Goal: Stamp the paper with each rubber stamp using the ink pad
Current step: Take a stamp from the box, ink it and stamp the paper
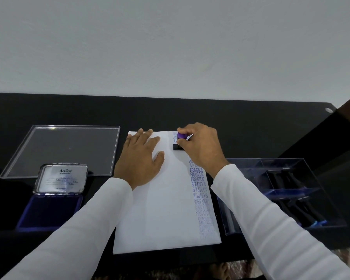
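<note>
Smudging is the risk: the right hand [200, 146] pinches the stamp [179, 145] pressed on the paper [160, 209] (top right); the flat, open left hand [141, 158] must keep it from slipping.

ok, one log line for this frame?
step: stamping | right hand: grips stamp on paper | left hand: flat on paper | ink pad: open, left
</note>
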Demonstrator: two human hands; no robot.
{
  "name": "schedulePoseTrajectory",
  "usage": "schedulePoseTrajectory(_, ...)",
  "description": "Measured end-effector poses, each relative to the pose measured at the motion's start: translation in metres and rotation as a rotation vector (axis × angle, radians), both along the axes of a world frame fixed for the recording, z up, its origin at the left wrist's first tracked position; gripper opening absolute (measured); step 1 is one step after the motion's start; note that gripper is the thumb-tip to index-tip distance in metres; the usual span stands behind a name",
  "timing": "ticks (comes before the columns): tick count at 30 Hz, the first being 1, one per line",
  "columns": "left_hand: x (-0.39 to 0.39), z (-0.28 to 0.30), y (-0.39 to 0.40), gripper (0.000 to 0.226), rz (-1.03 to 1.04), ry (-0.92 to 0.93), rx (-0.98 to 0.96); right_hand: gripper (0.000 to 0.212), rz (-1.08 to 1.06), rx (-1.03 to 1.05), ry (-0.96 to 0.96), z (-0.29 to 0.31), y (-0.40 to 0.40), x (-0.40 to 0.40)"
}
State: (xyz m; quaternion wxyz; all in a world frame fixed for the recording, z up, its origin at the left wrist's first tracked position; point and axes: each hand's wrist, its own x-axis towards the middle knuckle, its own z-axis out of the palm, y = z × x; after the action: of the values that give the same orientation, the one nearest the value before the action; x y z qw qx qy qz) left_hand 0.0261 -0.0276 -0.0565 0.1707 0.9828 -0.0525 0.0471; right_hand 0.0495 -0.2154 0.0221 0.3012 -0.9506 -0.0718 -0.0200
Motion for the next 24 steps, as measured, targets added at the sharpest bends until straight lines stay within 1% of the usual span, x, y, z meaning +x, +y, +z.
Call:
schedulePoseTrajectory(10, 0.001, 0.000, 0.000, 0.071, 0.003, 0.008, 0.012, 0.034, -0.006, 0.014, -0.002, 0.001, -0.001, 0.000)
schedulePoseTrajectory(15, 0.001, 0.001, -0.001, 0.070, 0.005, 0.008, 0.006, 0.031, -0.011, 0.052, -0.020, -0.001, -0.001, 0.001)
schedulePoseTrajectory(17, 0.000, 0.002, -0.001, 0.069, 0.000, 0.000, -0.003, 0.028, -0.034, 0.104, -0.043, 0.002, -0.005, 0.002)
schedulePoseTrajectory(19, -0.001, 0.002, -0.001, 0.067, -0.003, -0.014, -0.008, 0.025, -0.095, 0.204, -0.073, 0.005, -0.011, 0.004)
schedulePoseTrajectory(21, -0.001, 0.001, 0.000, 0.065, -0.001, -0.022, -0.004, 0.021, -0.170, 0.291, -0.071, 0.006, -0.018, 0.006)
schedulePoseTrajectory(24, 0.000, 0.001, 0.000, 0.066, 0.001, -0.019, -0.001, 0.015, -0.273, 0.368, -0.054, 0.004, -0.025, 0.009)
